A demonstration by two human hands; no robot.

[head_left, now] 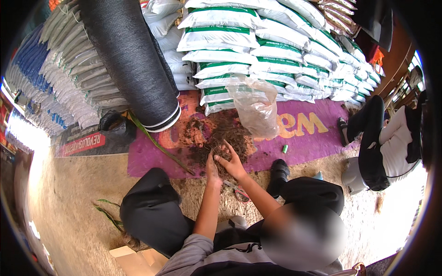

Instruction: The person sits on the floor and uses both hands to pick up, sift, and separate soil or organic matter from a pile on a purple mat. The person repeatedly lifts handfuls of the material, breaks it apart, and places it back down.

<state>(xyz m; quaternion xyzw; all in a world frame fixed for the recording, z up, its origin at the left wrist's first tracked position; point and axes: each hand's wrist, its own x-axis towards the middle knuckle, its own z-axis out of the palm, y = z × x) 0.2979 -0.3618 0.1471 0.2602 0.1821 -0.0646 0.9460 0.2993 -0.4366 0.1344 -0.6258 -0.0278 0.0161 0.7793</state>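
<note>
Between my knees, my left hand [212, 171] and my right hand [234, 163] are cupped together around a clump of dark brown fibre [222, 158]. The palms face each other, and part of the clump is hidden by the fingers. Just beyond them lies a loose heap of brown fibre and soil [225, 131] on a purple printed sheet [299, 152]. A crumpled clear plastic bag [255, 108] stands behind the heap, with something pale or brownish in it. Scissors with red handles [241, 195] rest on the ground close to my right forearm.
White-and-green sacks [221, 37] are stacked at the back. A thick black roll of mesh [129, 60] leans at the left, near a black plastic bag [117, 125] and a long green leaf [159, 145]. A small green cylinder [285, 148] lies at right. Another person [391, 142] sits far right.
</note>
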